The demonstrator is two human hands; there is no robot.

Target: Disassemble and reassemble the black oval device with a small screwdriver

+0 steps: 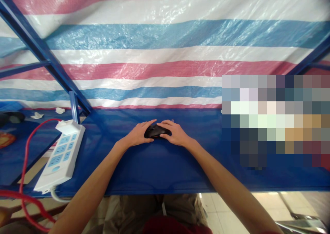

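A small, dark, rounded thing shaped like a computer mouse (155, 131) lies at the middle of the blue tabletop (165, 168), its long side running left to right. Around its left end curve the thumb and fingers of my left hand (140, 133). My right hand (175, 132) grips the opposite end, its fingers over the far side and its thumb on the near side. Both ends of the black mouse are partly hidden by my fingers.
To the left stands a white power strip (65, 151) with a white plug in it and a red cable (26, 148). A blue metal frame (51, 60) rises behind it. Striped sheeting (165, 34) hangs along the back. The right side is blurred out.
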